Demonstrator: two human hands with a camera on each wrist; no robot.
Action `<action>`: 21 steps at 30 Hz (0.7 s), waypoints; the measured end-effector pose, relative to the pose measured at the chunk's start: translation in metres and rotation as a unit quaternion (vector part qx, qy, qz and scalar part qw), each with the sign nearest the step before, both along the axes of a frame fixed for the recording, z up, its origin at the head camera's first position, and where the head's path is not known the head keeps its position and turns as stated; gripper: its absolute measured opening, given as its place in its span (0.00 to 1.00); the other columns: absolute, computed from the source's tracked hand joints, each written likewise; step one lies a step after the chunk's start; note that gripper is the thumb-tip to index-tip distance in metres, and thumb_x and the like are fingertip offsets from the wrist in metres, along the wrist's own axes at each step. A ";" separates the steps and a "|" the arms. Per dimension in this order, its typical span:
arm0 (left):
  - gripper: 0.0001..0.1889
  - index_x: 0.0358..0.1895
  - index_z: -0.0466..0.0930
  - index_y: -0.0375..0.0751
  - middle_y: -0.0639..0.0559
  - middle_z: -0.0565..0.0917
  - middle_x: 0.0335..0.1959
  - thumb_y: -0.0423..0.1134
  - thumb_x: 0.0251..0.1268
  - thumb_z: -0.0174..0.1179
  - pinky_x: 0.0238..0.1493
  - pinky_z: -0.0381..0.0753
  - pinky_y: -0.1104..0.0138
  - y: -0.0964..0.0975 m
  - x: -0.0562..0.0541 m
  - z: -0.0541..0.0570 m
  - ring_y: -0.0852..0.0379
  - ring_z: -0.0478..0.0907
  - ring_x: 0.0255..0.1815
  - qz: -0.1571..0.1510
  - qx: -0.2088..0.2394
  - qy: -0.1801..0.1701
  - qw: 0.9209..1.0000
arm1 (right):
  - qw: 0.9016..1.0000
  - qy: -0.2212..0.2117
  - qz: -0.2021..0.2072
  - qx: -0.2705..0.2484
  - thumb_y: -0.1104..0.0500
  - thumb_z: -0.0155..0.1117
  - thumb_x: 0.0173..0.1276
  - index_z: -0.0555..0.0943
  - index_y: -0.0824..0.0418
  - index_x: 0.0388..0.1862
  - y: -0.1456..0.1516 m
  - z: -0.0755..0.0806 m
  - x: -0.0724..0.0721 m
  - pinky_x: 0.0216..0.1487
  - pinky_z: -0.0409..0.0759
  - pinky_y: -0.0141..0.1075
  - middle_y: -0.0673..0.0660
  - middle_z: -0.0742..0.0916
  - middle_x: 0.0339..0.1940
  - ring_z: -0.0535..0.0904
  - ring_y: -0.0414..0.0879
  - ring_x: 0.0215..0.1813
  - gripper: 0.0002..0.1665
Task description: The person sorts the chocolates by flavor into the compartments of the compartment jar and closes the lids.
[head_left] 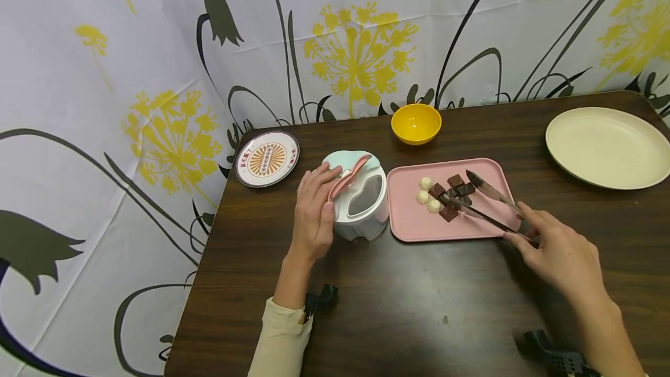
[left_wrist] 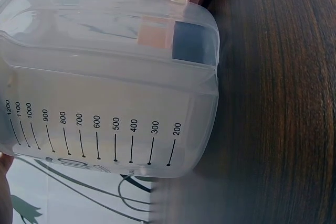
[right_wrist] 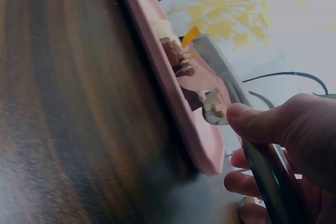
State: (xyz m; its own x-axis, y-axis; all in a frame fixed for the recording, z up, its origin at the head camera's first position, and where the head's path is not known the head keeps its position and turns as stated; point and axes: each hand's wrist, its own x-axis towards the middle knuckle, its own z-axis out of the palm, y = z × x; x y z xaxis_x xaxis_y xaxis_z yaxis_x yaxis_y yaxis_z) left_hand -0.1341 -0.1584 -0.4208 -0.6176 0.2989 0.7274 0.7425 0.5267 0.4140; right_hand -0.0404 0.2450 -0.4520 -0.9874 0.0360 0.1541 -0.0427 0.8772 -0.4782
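Evidently, the dark wood-grain worktop (head_left: 419, 295) carries everything: a cream oval plate (head_left: 609, 147) at far right, a pink rectangular tray (head_left: 408, 220), just beside that tray's left end a translucent plastic container (head_left: 361, 228), and farther left a round white printed plate (head_left: 267, 159). The right hand (head_left: 562, 255) grips metal tongs (head_left: 485, 187) between thumb and fingers, their arms parted; the left hand (head_left: 313, 214), fingers barely bent, pinches the container's raised pink flap (head_left: 349, 178). On the tray, the tongs' tips straddle brown chocolate squares (head_left: 448, 212) beside small cream-white balls (head_left: 422, 197). I'd worry that too light a squeeze might let a smooth square slip, or a slackened left hand drop the flap. The container's scale reads 200 to 1200; the printed plate's red lettering is too small for me.
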 end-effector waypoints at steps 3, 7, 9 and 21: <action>0.27 0.53 0.81 0.37 0.47 0.77 0.62 0.48 0.71 0.34 0.72 0.48 0.45 0.000 0.000 0.000 0.45 0.66 0.70 0.000 0.000 0.000 1.000 | 1.000 -0.009 -0.006 0.001 0.45 0.70 0.62 0.73 0.58 0.69 -0.002 -0.001 0.000 0.22 0.68 0.51 0.55 0.85 0.36 0.81 0.57 0.33 0.39; 0.27 0.53 0.81 0.37 0.48 0.77 0.62 0.48 0.71 0.34 0.71 0.48 0.44 0.000 0.000 0.000 0.45 0.66 0.70 -0.001 0.001 0.002 1.000 | 1.000 -0.014 -0.016 0.005 0.46 0.70 0.62 0.73 0.58 0.68 -0.003 -0.001 0.001 0.23 0.67 0.51 0.55 0.84 0.34 0.80 0.56 0.31 0.38; 0.27 0.53 0.81 0.37 0.48 0.77 0.62 0.48 0.71 0.34 0.71 0.48 0.44 0.000 0.000 0.000 0.45 0.66 0.70 -0.001 0.001 0.003 1.000 | 1.000 -0.020 -0.022 0.009 0.46 0.70 0.62 0.73 0.59 0.68 -0.002 0.000 0.001 0.22 0.66 0.50 0.54 0.83 0.32 0.78 0.55 0.29 0.37; 0.27 0.53 0.81 0.38 0.47 0.77 0.62 0.48 0.71 0.34 0.71 0.49 0.44 0.000 0.000 0.001 0.45 0.66 0.69 -0.001 0.000 0.007 1.000 | 0.999 -0.023 -0.045 0.014 0.46 0.69 0.63 0.77 0.54 0.66 0.001 0.005 0.005 0.27 0.67 0.59 0.65 0.87 0.37 0.79 0.69 0.35 0.33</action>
State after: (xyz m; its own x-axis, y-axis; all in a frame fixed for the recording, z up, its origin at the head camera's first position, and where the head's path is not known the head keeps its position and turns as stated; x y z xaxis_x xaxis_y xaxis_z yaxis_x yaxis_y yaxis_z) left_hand -0.1344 -0.1587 -0.4202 -0.6072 0.3000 0.7358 0.7492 0.5245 0.4044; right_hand -0.0356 0.2458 -0.4469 -0.9863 0.1222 0.1108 0.0592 0.8891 -0.4539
